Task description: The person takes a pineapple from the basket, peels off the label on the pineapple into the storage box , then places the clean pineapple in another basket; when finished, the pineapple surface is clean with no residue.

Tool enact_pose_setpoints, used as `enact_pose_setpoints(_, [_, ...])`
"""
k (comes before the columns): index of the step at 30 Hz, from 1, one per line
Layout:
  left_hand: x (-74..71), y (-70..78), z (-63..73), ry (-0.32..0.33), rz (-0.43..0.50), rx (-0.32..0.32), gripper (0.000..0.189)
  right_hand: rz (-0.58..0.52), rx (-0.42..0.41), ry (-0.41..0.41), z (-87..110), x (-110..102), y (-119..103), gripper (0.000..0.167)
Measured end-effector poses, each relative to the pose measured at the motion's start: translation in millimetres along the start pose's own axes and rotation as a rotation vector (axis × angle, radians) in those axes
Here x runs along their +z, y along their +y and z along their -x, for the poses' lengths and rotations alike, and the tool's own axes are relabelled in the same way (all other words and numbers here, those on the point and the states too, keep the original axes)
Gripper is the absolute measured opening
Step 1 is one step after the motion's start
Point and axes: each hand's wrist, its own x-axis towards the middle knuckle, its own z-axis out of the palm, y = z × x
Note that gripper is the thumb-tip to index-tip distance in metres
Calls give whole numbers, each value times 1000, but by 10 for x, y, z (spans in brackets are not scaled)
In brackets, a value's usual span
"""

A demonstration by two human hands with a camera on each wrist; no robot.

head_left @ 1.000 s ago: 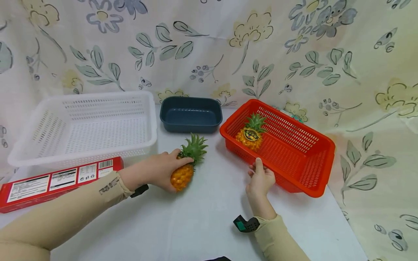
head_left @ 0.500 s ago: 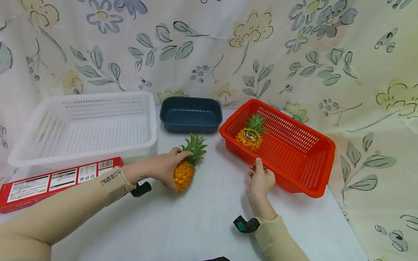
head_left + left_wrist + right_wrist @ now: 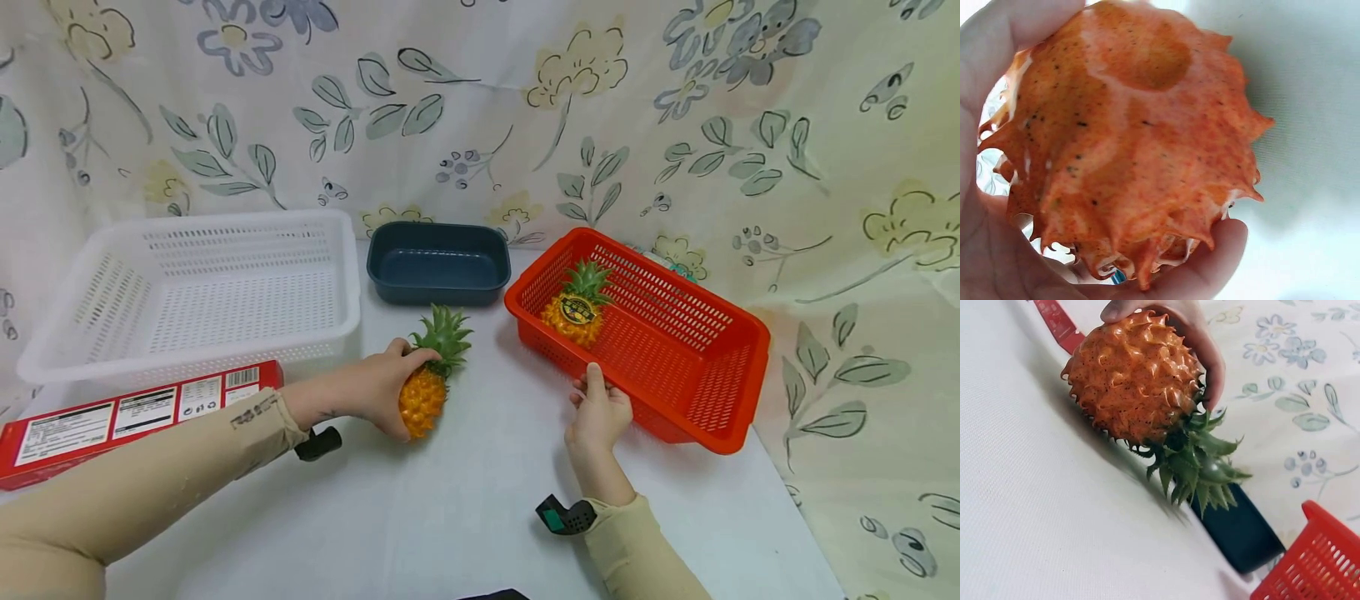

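Note:
My left hand [image 3: 367, 387] grips a small orange pineapple [image 3: 423, 404], thumb and fingers spread round its body. The green crown points toward the back of the table. In the left wrist view the round, spiny base of the pineapple [image 3: 1141, 137] fills most of the picture, with fingers curled beneath it. In the right wrist view the whole pineapple [image 3: 1135, 381] shows, close over the white table. My right hand [image 3: 598, 417] holds the near rim of a red plastic basket [image 3: 678, 421], thumb on top. Inside that basket lies a second pineapple [image 3: 573, 321] with a black-and-yellow label.
A white perforated basket [image 3: 345, 325] stands at the back left, with a red printed box [image 3: 142, 421] in front of it. Between the two baskets sits a dark blue dish [image 3: 438, 296]. A floral curtain [image 3: 480, 108] closes off the back and right side.
My left hand has shifted its grip slightly, uncovering more of the pineapple's front. The pineapple's crown has moved a little to the left. My right hand and the red basket have stayed put.

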Motion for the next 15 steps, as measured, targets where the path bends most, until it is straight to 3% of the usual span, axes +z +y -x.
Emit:
enact_pose_setpoints(8, [-54,53,109,11,46,1,101,7,-4,3,9,4,-9,24])
enact_pose_setpoints(15, [-276,188,266,38,39,34,101,27,9,2,39,15,-43,22])
